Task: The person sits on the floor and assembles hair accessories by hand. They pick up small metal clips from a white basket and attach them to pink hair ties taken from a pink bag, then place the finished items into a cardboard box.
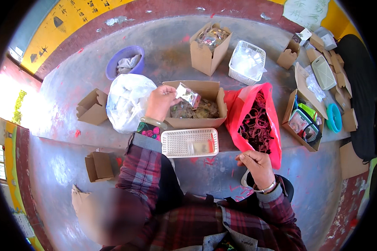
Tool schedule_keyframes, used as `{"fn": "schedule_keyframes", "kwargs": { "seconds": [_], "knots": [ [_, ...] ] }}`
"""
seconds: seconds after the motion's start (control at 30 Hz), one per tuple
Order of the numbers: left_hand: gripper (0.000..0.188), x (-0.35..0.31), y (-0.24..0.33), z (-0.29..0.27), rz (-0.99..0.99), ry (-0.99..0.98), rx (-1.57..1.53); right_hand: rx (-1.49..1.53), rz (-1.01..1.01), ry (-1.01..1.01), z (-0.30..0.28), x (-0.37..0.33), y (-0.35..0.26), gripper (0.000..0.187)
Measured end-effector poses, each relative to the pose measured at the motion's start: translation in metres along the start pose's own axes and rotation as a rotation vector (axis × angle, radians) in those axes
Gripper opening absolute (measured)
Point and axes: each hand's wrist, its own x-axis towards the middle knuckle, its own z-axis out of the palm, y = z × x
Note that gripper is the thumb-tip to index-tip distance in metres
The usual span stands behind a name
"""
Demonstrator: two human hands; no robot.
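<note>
My left hand [160, 102] pinches a small transparent plastic packet [187, 95] with something pink and shiny inside. It holds the packet above an open cardboard box [197, 122] with many similar packets [207, 109] in it. My right hand [259, 168] is closed, thumb against fingers, by the near edge of a red plastic bag [237, 115]. Whether anything sits in those fingers is too small to tell. Dark and pink looped cords [257, 127] fill the bag. Between my hands, a white perforated basket [174, 143] has one flat transparent packet [200, 147] lying at its right end.
A white plastic bag [127, 104] stands left of the box, with a purple basin [113, 67] behind it. At the back are a tall carton [205, 56] and a white basket [241, 77]. Small cartons [98, 166] lie left; a box of pouches [287, 115] stands right.
</note>
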Motion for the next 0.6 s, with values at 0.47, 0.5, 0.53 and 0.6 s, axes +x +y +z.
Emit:
{"fn": "schedule_keyframes", "kwargs": {
  "seconds": [0.47,0.5,0.53,0.6],
  "knots": [
    [0.010,0.015,0.010,-0.012,-0.129,-0.002,0.269,0.065,0.152,-0.076,-0.014,0.051,-0.006,0.021],
    [0.010,0.019,0.006,-0.010,-0.142,-0.013,0.266,0.057,0.151,-0.080,-0.015,0.056,-0.004,0.021],
    [0.010,0.022,0.002,-0.010,-0.155,-0.020,0.263,0.052,0.156,-0.096,-0.016,0.061,-0.004,0.021],
    [0.010,0.027,-0.008,-0.008,-0.177,-0.063,0.270,0.042,0.168,-0.129,-0.018,0.069,-0.005,0.020]
  ]
}}
